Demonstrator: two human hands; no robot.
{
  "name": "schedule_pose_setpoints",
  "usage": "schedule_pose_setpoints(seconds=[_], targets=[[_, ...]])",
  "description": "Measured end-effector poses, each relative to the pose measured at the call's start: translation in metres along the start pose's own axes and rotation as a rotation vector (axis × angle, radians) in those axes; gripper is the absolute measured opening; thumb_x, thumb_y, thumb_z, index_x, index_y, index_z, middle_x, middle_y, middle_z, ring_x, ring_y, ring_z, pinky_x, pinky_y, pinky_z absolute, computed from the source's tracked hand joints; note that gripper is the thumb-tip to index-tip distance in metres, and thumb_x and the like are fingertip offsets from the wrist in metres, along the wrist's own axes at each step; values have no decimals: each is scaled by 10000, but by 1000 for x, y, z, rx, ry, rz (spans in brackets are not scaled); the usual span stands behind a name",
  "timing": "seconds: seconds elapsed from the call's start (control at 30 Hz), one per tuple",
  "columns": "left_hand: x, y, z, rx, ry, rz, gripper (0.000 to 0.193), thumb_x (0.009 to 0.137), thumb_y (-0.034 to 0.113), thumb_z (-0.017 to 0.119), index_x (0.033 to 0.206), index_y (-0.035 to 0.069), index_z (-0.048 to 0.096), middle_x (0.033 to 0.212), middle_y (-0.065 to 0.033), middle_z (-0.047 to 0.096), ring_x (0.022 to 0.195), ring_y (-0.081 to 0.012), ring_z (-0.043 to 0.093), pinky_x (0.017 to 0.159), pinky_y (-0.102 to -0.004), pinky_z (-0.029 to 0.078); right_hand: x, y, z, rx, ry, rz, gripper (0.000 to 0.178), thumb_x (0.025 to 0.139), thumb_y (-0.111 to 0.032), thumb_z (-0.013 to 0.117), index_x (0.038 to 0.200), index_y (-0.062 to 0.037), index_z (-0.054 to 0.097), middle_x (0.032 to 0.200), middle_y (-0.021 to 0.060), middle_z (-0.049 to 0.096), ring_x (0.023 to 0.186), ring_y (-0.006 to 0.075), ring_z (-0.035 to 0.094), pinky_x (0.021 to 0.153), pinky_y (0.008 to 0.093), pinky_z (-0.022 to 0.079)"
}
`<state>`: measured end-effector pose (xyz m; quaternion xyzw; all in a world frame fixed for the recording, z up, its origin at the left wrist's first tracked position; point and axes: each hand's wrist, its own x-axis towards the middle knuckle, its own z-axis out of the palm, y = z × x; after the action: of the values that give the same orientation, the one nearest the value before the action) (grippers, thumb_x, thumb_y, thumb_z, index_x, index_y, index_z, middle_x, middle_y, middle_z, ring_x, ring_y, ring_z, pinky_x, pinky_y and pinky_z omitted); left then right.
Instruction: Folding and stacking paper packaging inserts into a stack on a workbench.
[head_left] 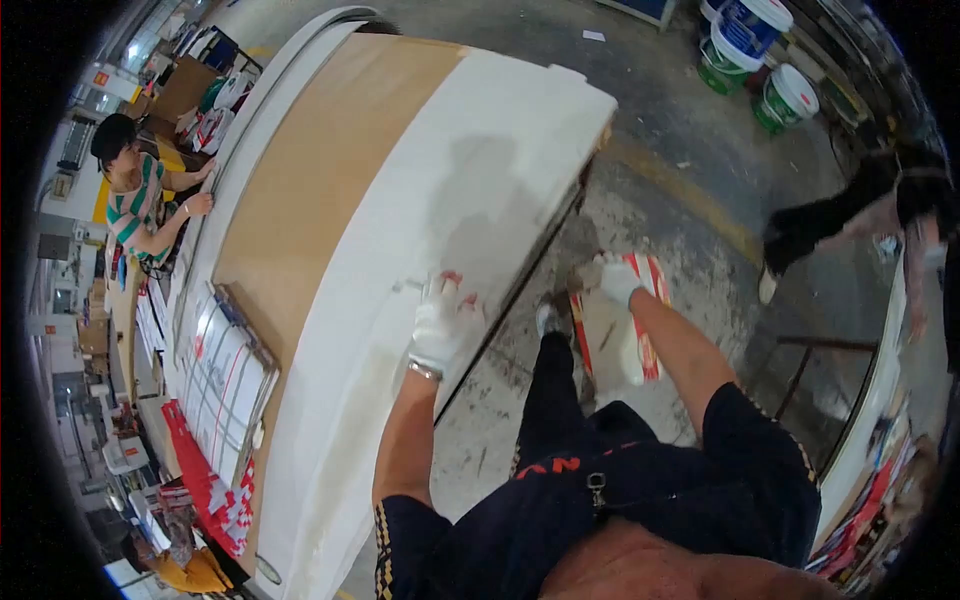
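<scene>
My left hand point(443, 325), in a white glove with reddish fingertips, rests on a long white sheet-like covering point(520, 120) over the table. Its fingers look slightly apart, with no object visible in them. A faint grey mark lies beside the fingertips. At the table's right side my right hand point(618, 280), also gloved in white, is closed on the upper edge of a shallow red-and-white box point(582, 335). The box tilts in front of my legs; its inside is pale with a thin dark streak, and its contents cannot be made out.
A tan board strip point(320, 130) runs along the table's middle. Folded printed cloth point(215, 375) and red fabric point(195, 470) lie left. A person point(140, 195) stands across the table. Plastic buckets point(785, 98) stand far right; another person's leg point(830, 215) shows nearby.
</scene>
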<state>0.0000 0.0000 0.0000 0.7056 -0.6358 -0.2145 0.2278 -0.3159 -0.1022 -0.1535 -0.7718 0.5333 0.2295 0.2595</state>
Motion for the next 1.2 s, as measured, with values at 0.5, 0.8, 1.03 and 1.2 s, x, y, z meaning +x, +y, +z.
schedule_pose_setpoints(seconds=[0.5, 0.8, 1.03, 1.2], targets=[[85, 11, 11, 220, -31, -15, 378, 719, 162, 701, 1017, -36, 580, 1151, -158, 513, 1028, -335, 492, 861, -406, 442, 139, 164, 16, 299, -424, -201, 581, 821, -484, 564, 1225, -66, 567, 1176, 207, 599, 1070, 359, 576, 908, 423, 447], [84, 21, 32, 340, 125, -188, 619, 679, 203, 729, 1189, -70, 509, 1280, -192, 458, 1114, -359, 460, 943, -425, 410, 118, 259, -4, 471, 134, 154, 382, 823, -342, 582, 992, -7, 650, 972, 290, 624, 970, 420, 598, 823, 459, 474], [65, 21, 22, 340, -1, -300, 707, 662, 231, 735, 1256, -45, 467, 1313, -172, 416, 1176, -367, 435, 960, -413, 400, 103, 169, -171, 169, 892, 122, 533, 825, -320, 629, 1217, 16, 495, 1197, 303, 490, 1072, 442, 517, 862, 480, 450], [66, 28, 22, 219, 75, -356, 697, 659, 205, 715, 1268, -25, 466, 1295, -171, 437, 1176, -380, 433, 953, -436, 399, 151, -40, -308, 30, 675, -491, 608, 743, -189, 676, 1293, -41, 463, 1296, 192, 469, 1157, 371, 474, 996, 406, 381]])
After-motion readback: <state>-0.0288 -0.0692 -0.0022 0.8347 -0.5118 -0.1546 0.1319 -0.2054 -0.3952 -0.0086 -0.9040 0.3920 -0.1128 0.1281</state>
